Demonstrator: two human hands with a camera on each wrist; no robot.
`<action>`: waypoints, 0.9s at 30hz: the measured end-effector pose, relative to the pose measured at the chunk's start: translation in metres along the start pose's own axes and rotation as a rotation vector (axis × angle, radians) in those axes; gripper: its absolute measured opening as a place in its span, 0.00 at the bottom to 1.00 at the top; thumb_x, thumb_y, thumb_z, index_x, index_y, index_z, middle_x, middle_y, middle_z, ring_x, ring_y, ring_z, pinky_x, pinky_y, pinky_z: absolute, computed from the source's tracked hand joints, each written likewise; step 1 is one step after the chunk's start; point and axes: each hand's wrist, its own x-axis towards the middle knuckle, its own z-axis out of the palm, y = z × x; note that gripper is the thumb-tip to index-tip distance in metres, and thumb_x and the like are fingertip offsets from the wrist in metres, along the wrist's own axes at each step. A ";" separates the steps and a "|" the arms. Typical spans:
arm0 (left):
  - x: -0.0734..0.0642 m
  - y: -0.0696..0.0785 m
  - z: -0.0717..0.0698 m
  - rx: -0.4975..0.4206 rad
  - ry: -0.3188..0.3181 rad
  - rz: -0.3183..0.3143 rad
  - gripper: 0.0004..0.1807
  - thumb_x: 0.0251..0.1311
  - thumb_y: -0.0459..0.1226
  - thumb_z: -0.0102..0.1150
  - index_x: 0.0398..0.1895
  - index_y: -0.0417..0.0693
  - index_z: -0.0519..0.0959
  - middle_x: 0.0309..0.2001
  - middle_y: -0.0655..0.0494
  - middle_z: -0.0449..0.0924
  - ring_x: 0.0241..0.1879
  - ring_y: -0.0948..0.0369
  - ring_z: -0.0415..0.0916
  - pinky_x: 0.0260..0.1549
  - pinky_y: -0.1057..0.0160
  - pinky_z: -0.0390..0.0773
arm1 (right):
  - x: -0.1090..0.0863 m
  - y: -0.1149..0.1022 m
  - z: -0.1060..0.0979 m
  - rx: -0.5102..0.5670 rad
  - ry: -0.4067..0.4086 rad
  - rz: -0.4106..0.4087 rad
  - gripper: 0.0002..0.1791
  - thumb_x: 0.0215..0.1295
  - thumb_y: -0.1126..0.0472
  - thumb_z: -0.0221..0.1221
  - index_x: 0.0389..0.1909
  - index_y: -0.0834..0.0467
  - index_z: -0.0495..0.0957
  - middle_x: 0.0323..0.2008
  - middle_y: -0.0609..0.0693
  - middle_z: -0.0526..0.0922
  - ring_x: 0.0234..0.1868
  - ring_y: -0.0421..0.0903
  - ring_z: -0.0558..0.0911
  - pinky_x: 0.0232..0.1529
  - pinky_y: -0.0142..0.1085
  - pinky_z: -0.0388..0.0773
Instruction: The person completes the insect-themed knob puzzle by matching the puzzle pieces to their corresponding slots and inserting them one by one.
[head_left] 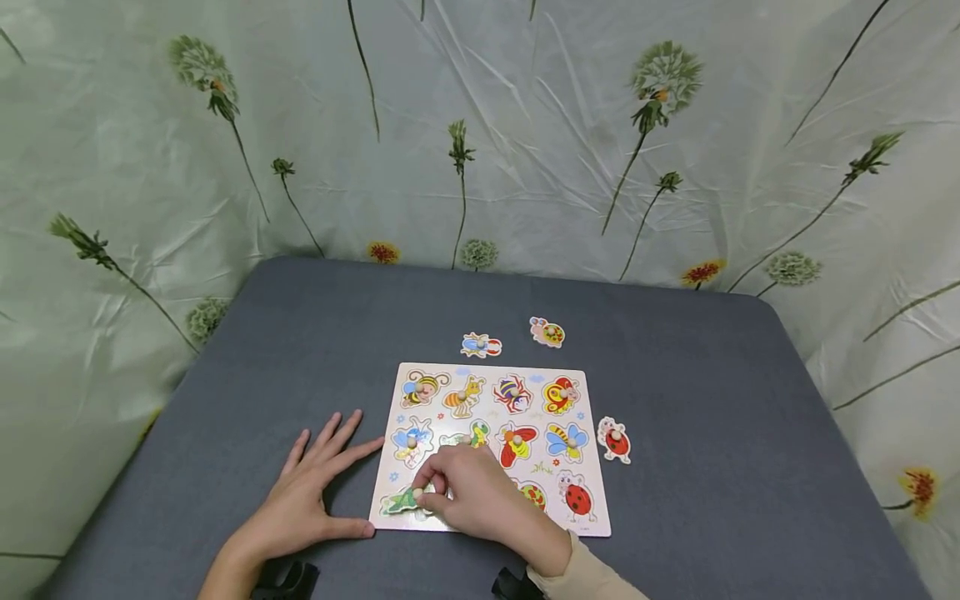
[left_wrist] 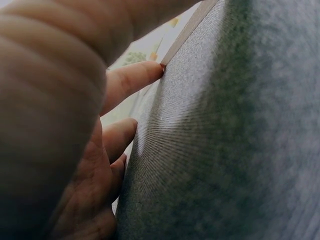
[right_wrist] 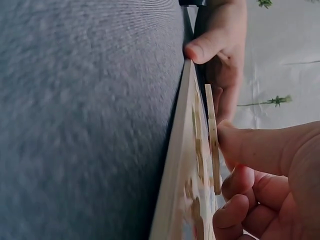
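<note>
A pale wooden peg-puzzle board (head_left: pixel 597 523) printed with insects lies on the table. My right hand (head_left: pixel 472 492) reaches over its lower left part and pinches the knob of a green insect puzzle piece (head_left: pixel 399 502). In the right wrist view that piece (right_wrist: pixel 214 145) is held slightly above the board's surface. My left hand (head_left: pixel 311 492) rests spread on the table, its thumb at the board's lower left corner and its index fingertip at the left edge. Several insect pieces, such as a red beetle piece (head_left: pixel 515 442), sit in the board; my right hand hides some of its middle.
Off the board lie a ladybug piece (head_left: pixel 616 441) at the right, a blue-and-red bug piece (head_left: pixel 481 345) and a pink-and-yellow piece (head_left: pixel 548 332) beyond the far edge. The table has a dark grey cover (head_left: pixel 712 400). A flower-printed curtain (head_left: pixel 540 167) hangs behind.
</note>
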 end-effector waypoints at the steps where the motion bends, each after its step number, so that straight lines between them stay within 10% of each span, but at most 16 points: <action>1: 0.000 0.000 0.000 0.003 0.001 0.003 0.57 0.41 0.69 0.80 0.80 0.76 0.69 0.89 0.51 0.50 0.88 0.40 0.40 0.82 0.39 0.25 | 0.001 -0.001 0.001 -0.011 0.005 -0.003 0.01 0.67 0.55 0.71 0.35 0.45 0.89 0.22 0.31 0.69 0.27 0.26 0.65 0.46 0.31 0.66; 27: 0.003 0.001 -0.001 0.000 -0.019 -0.022 0.58 0.39 0.70 0.80 0.79 0.76 0.70 0.88 0.49 0.50 0.87 0.36 0.40 0.81 0.33 0.26 | 0.003 -0.009 0.014 -0.124 0.013 0.054 0.04 0.63 0.56 0.73 0.33 0.42 0.90 0.19 0.31 0.68 0.27 0.30 0.65 0.41 0.32 0.58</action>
